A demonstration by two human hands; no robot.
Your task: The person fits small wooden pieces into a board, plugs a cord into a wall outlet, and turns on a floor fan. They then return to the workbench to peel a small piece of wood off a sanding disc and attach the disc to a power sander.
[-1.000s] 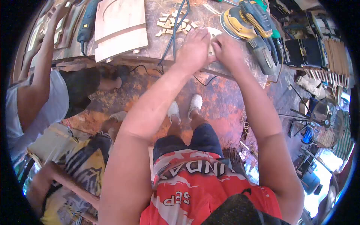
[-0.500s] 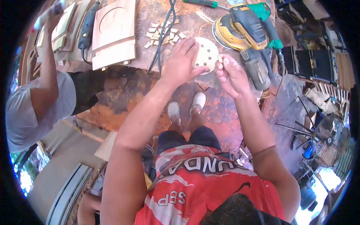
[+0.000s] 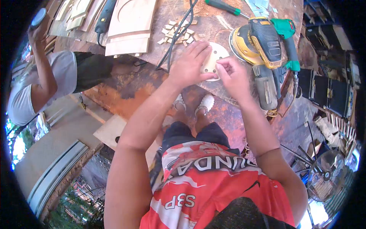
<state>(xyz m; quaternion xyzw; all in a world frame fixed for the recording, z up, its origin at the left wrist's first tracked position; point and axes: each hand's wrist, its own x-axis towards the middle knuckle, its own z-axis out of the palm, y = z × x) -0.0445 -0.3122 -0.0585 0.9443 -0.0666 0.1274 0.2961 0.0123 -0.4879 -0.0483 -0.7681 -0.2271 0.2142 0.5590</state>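
Note:
A round, pale sanding disc with several holes lies near the front edge of the workbench. My left hand rests on its left side, fingers stretched out flat and thumb along the near rim. My right hand is over the right part of the disc, thumb and fingers pinched together. The small wooden piece seen in that pinch a moment before is now hidden by the fingers. Similar small wooden pieces lie scattered beyond my left hand, with a dark cable running across them.
To the right lies a yellow and black orbital sander, beside a green-handled tool. A green screwdriver is at the back. Wooden panels and a rotary tool sit at left. Another person stands there. A fan is at right.
My right hand has moved left and onto the disc, with its small wooden piece now out of sight. My left hand stays on the disc. The view has shifted, and the other person's raised arm has moved.

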